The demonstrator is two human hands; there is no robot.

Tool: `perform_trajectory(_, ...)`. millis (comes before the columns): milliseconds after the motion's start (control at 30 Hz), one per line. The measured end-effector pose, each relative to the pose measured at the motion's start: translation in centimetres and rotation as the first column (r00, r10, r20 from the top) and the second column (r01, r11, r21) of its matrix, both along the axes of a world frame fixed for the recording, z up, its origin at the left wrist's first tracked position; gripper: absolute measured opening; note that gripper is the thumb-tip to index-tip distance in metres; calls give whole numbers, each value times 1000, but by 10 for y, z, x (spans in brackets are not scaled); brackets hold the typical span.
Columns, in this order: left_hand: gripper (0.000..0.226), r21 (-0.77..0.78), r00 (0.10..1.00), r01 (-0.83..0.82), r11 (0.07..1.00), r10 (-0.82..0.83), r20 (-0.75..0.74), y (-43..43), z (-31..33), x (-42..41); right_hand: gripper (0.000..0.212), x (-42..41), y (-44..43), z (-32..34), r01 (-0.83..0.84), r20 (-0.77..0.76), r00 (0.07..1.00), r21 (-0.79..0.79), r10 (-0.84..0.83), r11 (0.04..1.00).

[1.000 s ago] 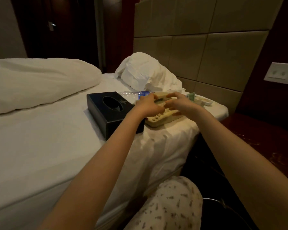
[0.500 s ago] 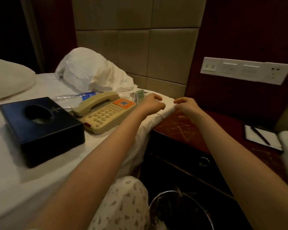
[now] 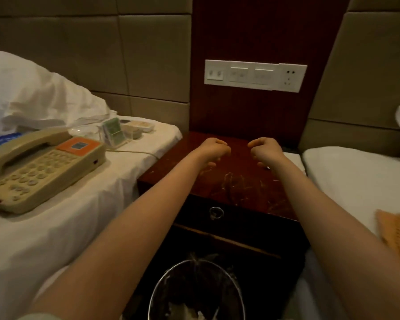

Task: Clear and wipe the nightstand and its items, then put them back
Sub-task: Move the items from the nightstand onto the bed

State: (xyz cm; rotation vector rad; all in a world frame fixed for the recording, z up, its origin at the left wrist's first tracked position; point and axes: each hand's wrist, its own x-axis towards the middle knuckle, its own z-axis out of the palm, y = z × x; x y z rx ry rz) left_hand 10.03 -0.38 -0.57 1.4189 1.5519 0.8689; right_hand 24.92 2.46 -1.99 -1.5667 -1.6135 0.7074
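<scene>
Head view: the bed [image 3: 56,227] at your left, the scratched nightstand tabletop [image 3: 240,188] just beside it, the telephone [image 3: 39,167] lying on the bed, and your left hand [image 3: 214,150] and right hand [image 3: 264,150] above the tabletop, apart, loosely curled, holding nothing.

The left hand [image 3: 214,149] and right hand [image 3: 265,150] are bare, and so are both arms back to the view's lower edge. A strip of pale cloth [image 3: 39,316] edges the left arm there, perhaps a sleeve.
</scene>
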Motion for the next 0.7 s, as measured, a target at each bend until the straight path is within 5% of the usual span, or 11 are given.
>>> perform_trajectory(367, 43, -92, 998, 45, 995, -40, 55, 69, -34, 97, 37, 83, 44, -38, 205, 330, 925, -19, -187, 979)
perform_trajectory(533, 60, -118, 999, 26, 993, -21, 44, 94, -40, 121, 41, 97, 55, -53, 211, 498, 846, 12, -189, 977)
perform_trajectory(700, 51, -169, 996, 43, 985, -29, 87, 111, -49, 132, 35, 102, 66, -59, 171, 668, 741, -87, -69, 981)
